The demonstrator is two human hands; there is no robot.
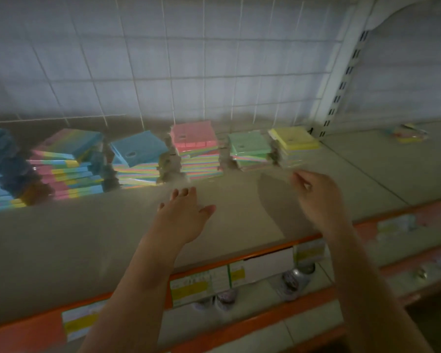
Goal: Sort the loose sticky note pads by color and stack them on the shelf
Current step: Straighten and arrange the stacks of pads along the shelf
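Both hands hover over the grey shelf [61, 240] near its front edge: the left hand [182, 212] flat, fingers spread, grasping nothing; the right hand [316, 197] loosely curled, whether it pinches anything I cannot tell. Toward the back edge stand wrapped sticky-note stacks topped blue [138, 149], pink [194, 136], green [250, 143] and yellow [294, 137]. A loose pad bundle [407, 135] lies far right. A careless reach could topple the leaning yellow-topped stack
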